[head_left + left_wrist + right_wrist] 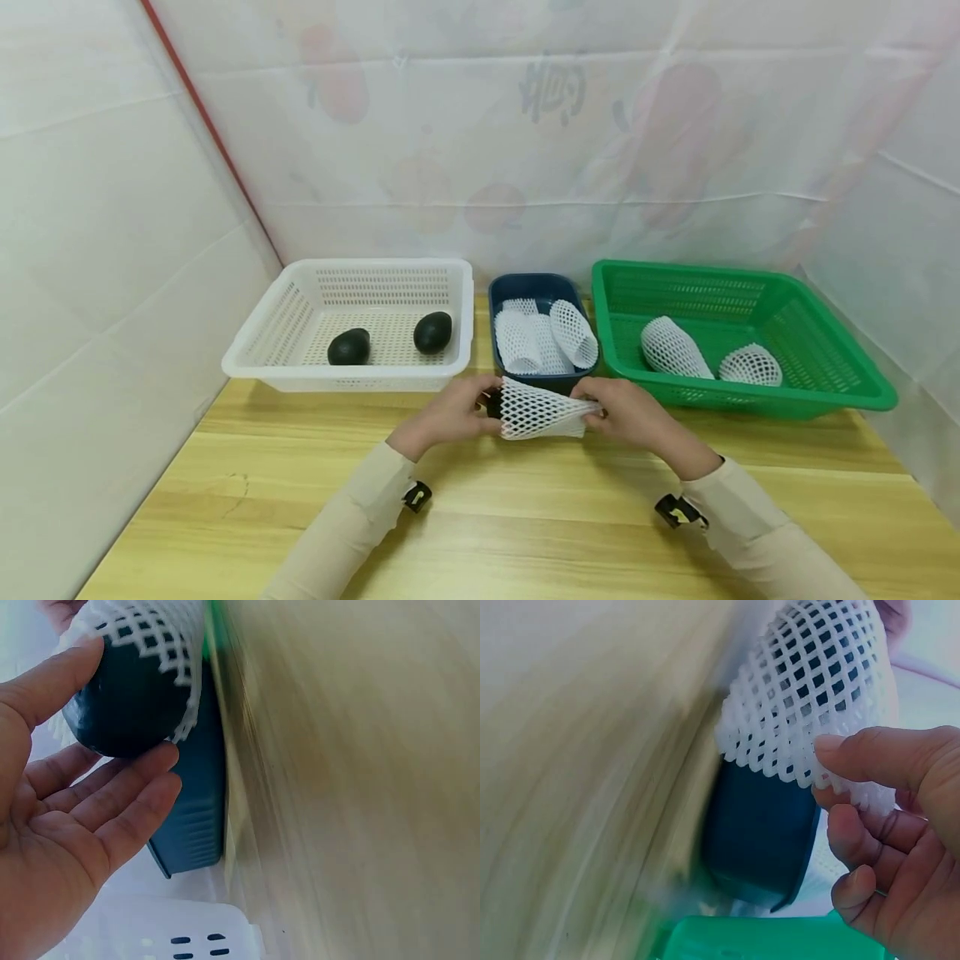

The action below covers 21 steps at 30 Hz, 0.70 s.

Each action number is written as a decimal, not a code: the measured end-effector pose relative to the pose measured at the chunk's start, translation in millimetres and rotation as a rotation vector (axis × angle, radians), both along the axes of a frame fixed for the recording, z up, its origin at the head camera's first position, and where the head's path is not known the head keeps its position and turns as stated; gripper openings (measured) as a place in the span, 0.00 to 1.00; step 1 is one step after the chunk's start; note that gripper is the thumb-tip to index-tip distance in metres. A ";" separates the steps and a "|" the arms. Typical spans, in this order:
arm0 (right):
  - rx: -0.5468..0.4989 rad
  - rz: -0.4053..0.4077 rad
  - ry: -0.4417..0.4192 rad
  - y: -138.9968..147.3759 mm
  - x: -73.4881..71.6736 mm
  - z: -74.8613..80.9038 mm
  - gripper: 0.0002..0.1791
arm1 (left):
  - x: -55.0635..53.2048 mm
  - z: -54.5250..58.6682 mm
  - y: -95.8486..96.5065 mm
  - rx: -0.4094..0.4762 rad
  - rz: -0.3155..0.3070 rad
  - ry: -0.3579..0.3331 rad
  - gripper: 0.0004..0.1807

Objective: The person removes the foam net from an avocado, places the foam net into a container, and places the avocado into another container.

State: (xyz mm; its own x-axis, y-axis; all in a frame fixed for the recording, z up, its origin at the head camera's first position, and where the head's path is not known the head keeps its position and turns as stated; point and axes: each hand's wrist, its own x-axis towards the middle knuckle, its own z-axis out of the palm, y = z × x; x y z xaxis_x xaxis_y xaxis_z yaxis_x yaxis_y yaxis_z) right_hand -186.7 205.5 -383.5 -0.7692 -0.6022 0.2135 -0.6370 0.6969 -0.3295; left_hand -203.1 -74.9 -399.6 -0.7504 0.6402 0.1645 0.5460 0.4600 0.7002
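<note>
My left hand [457,411] holds a dark avocado [124,701] between thumb and fingers at one end. Most of that avocado sits inside a white foam net sleeve [538,411], which leaves its dark rounded end bare in the left wrist view. At the sleeve's other end, my right hand [628,414] pinches the net's edge between thumb and forefinger. Both hands are above the wooden table [517,533], just in front of a dark blue bin [543,382] with several foam net sleeves [517,343] in it.
A white basket [360,383] at left holds two bare avocados, one nearer [349,347] and one farther right [432,332]. The green basket [787,404] at right contains two net-wrapped pieces [675,346]. Behind the baskets hangs a pale curtain [465,167].
</note>
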 end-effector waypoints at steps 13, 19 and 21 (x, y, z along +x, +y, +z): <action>0.033 -0.022 -0.009 3.2 -0.6 -2.1 0.13 | 0.6 -7.1 -1.1 -0.049 0.006 -0.032 0.31; 0.059 -0.010 -0.071 7.7 -0.2 1.1 0.25 | 2.0 -6.5 -6.2 -0.031 0.019 -0.095 0.37; 0.071 -0.015 -0.107 10.0 -0.1 1.7 0.30 | 3.0 -5.9 -9.0 -0.042 0.033 -0.108 0.38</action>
State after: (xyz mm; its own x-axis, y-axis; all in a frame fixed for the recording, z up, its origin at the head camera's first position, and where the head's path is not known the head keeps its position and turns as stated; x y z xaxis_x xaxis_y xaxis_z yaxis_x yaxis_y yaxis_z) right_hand -186.8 215.6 -381.8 -0.7944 -0.6012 0.0866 -0.5901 0.7301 -0.3445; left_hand -200.1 -83.9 -405.5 -0.7831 0.6194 0.0554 0.4526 0.5066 0.7338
